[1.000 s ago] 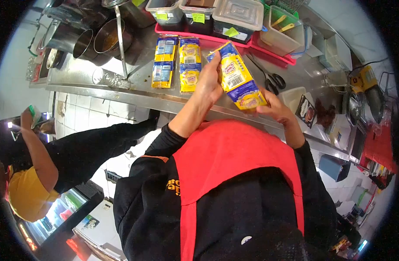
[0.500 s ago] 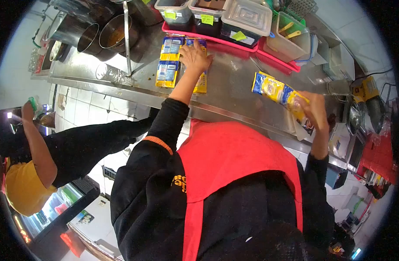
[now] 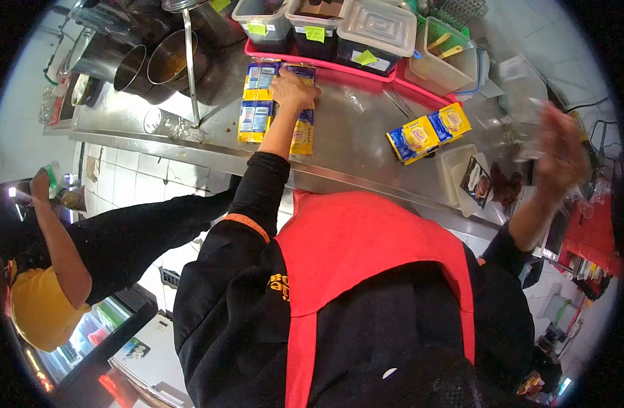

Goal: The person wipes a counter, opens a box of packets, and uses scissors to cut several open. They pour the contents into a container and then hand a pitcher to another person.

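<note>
Packets, blue and yellow, 3 strips, on the metal surface (image 3: 353,139). Strip 1 (image 3: 256,117), upper left of centre: flat, edge to edge with strip 2 (image 3: 302,134), an arrangement that likely keeps both aligned. Left hand (image 3: 294,90): open, palm down, fingers spread across the upper part of strip 2, probably to steady it or square it against its neighbour. Strip 3 (image 3: 429,132), right of centre: slanted, well apart from the others, untouched; the angle suggests loose placing. Thin metal tool (image 3: 398,102): beside strip 3, lower end hidden. Right hand (image 3: 561,149), right edge of frame: raised, blurred; cannot tell whether open or closed, or holding anything. Pink tray (image 3: 324,63), top of frame: carries lidded tub (image 3: 374,28) and others, presumably to keep them together; green notes (image 3: 315,33) on 3 tubs, likely for telling contents apart.
</note>
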### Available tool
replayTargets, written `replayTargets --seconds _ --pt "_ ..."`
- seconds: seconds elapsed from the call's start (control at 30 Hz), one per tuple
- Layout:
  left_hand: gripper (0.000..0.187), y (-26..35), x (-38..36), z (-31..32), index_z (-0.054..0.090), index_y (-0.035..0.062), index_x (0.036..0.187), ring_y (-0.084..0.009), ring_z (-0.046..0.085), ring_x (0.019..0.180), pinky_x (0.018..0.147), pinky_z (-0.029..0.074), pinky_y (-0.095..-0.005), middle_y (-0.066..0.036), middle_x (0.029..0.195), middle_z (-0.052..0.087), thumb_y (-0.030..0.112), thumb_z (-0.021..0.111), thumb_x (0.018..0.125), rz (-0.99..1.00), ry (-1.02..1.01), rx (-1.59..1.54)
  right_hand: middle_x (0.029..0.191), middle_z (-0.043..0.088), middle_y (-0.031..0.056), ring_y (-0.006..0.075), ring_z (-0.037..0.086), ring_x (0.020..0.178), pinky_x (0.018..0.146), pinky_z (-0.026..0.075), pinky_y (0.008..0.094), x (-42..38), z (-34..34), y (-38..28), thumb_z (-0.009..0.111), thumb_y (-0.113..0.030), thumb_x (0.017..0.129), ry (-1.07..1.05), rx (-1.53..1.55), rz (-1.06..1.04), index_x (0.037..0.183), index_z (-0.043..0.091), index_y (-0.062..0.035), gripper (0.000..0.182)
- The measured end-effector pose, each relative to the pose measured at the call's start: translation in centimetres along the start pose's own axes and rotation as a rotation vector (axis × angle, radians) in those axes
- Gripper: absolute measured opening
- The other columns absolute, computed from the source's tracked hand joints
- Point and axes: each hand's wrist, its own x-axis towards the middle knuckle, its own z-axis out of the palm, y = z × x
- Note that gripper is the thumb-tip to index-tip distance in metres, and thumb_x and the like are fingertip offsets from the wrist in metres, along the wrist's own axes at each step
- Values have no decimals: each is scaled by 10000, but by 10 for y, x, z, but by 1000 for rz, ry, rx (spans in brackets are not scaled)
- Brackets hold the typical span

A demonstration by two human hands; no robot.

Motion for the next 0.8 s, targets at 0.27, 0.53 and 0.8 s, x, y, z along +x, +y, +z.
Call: replayTargets --seconds 0.27,0.53,0.8 --pt "680 -49 -33 -53 389 -33 1161 -239 586 823 733 479 -327 -144 956 573 165 699 589 329 63 -838 792 558 125 244 560 669 591 439 346 -109 188 -37 615 -157 750 -550 337 -7 924 602 -28 217" --pt "756 -91 -70 -113 277 -4 1301 -177 500 817 645 435 -254 -111 896 507 126 576 618 413 -336 -1638 981 583 164 335 584 825 754 470 389 -77 195 -34 645 -352 721 -860 533 442 996 595 -41 418" --pt "757 -61 -80 -82 274 24 1304 -162 486 684 564 401 -245 -76 824 465 196 639 664 416 -668 -1695 856 616 142 359 583 835 803 379 578 -120 167 147 643 -473 684 -911 -247 138 838 653 -45 454"
